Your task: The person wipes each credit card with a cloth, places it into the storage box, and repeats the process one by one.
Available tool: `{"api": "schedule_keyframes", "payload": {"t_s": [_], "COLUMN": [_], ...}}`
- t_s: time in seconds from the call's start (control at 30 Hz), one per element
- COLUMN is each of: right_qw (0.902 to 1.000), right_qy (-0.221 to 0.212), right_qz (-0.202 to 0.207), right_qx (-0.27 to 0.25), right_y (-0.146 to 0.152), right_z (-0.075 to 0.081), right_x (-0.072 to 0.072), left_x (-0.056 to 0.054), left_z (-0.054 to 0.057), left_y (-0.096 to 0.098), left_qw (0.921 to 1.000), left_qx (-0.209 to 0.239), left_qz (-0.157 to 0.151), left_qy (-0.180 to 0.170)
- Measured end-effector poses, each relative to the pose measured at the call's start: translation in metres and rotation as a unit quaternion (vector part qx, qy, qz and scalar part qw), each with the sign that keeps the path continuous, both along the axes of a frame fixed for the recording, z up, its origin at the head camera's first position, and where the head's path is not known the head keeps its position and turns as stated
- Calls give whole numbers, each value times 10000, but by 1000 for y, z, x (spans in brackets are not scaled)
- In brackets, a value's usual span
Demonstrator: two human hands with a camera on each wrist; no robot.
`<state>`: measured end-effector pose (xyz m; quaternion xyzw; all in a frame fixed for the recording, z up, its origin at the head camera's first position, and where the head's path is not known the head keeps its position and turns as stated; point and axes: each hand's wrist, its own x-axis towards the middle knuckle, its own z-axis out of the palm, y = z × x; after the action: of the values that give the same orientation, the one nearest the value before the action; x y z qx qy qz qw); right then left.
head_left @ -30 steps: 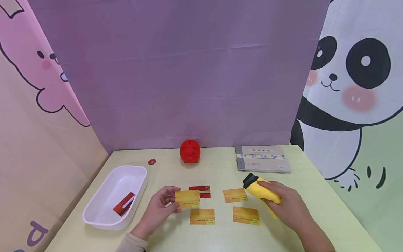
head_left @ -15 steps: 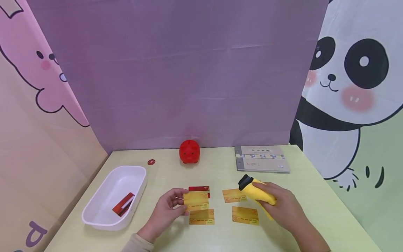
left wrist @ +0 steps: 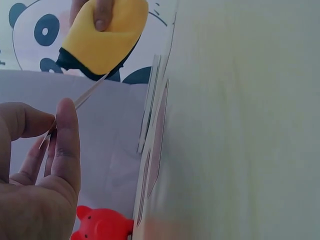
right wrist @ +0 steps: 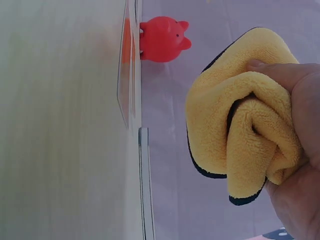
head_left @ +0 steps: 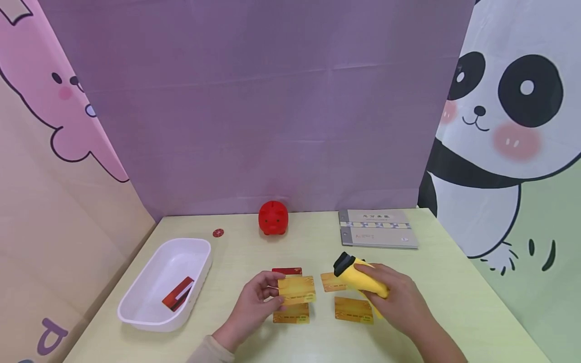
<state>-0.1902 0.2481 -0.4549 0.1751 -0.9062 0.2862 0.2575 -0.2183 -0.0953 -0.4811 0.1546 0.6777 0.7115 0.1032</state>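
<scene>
My left hand (head_left: 257, 306) pinches a gold bank card (head_left: 296, 290) by its left edge, raised above the table. The left wrist view shows that card (left wrist: 91, 91) edge-on, its far end close to the cloth. My right hand (head_left: 397, 297) grips a folded yellow cloth (right wrist: 240, 115) with black edging, just right of the held card. Beneath the held card lie a red card (head_left: 287, 270) and a second gold card (head_left: 290, 315), both partly covered from view. Two more gold cards lie to the right: one (head_left: 333, 283) partly behind the cloth, another (head_left: 353, 309) nearer me.
A white tray (head_left: 136, 297) on the left holds a red card (head_left: 178, 294). Towards the back of the table (head_left: 308, 237) stand a red piggy bank (head_left: 273, 218) and a small red disc (head_left: 218, 233). A grey album (head_left: 379, 236) lies at the back right.
My left hand has carried the gold card to the right, over the cards lying on the table. My right hand has brought the cloth leftward, closer to it.
</scene>
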Motion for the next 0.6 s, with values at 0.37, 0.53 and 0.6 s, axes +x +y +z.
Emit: {"api": "schedule_keyframes", "payload": {"t_s": [0.37, 0.53, 0.6], "right_qw": [9997, 9992, 9987], "right_qy": [176, 278, 357], "right_qz": [178, 269, 320], "right_qx": [25, 140, 170], "right_y": [-17, -23, -25], "right_z": [-3, -4, -4], "right_x": [0, 1, 1], "left_x": [1, 2, 3], "left_z": [-4, -5, -5], "left_y": [18, 24, 27], "left_qw": [9997, 9993, 9993], "left_qx": [67, 59, 90], "left_qz": [-142, -204, -243], "left_qy": [-199, -324, -285]}}
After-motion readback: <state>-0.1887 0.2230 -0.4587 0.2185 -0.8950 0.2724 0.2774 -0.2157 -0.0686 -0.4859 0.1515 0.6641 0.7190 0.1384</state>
